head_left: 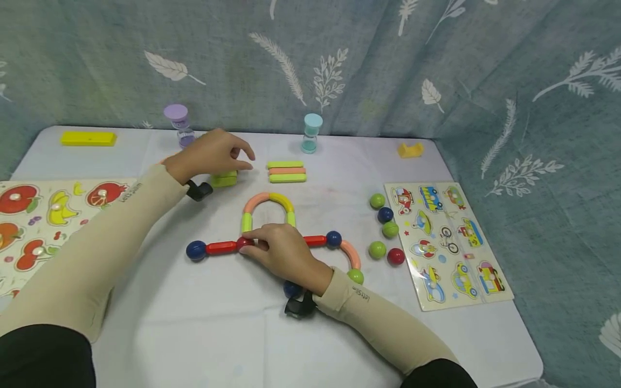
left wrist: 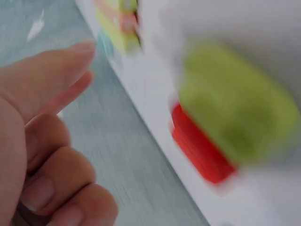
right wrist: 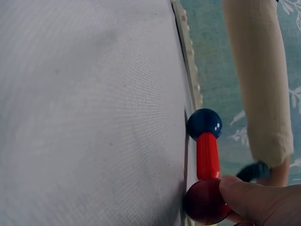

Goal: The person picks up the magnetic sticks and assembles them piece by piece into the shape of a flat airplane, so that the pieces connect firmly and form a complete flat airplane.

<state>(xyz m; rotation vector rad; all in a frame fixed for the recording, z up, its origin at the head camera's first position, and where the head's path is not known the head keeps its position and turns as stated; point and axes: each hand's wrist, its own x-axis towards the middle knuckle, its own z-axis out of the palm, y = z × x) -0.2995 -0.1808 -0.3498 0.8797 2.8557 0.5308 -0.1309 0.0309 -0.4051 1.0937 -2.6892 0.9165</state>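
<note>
My left hand [head_left: 213,153] is in the air beside a small stack of green sticks [head_left: 223,179], its thumb and index finger apart with nothing between them. In the left wrist view a red stick [left wrist: 202,148] lies by a blurred green stick [left wrist: 235,101]. With thumb and fingertips, my right hand [head_left: 288,253] pinches a red ball [right wrist: 205,201] in a row of joined pieces. A red stick [head_left: 221,248] runs from that ball to a blue ball [head_left: 196,251]. Above the row stands an arch of green, pink and yellow pieces [head_left: 257,200]. The hand hides the row's middle.
Several loose balls [head_left: 378,249] lie beside the vehicle puzzle board [head_left: 422,299] on the right. A fruit puzzle board [head_left: 73,188] is under my left forearm. Toward the back are stacked sticks [head_left: 287,178], a teal sand timer [head_left: 310,134], a purple one [head_left: 177,114] and a yellow box [head_left: 88,139].
</note>
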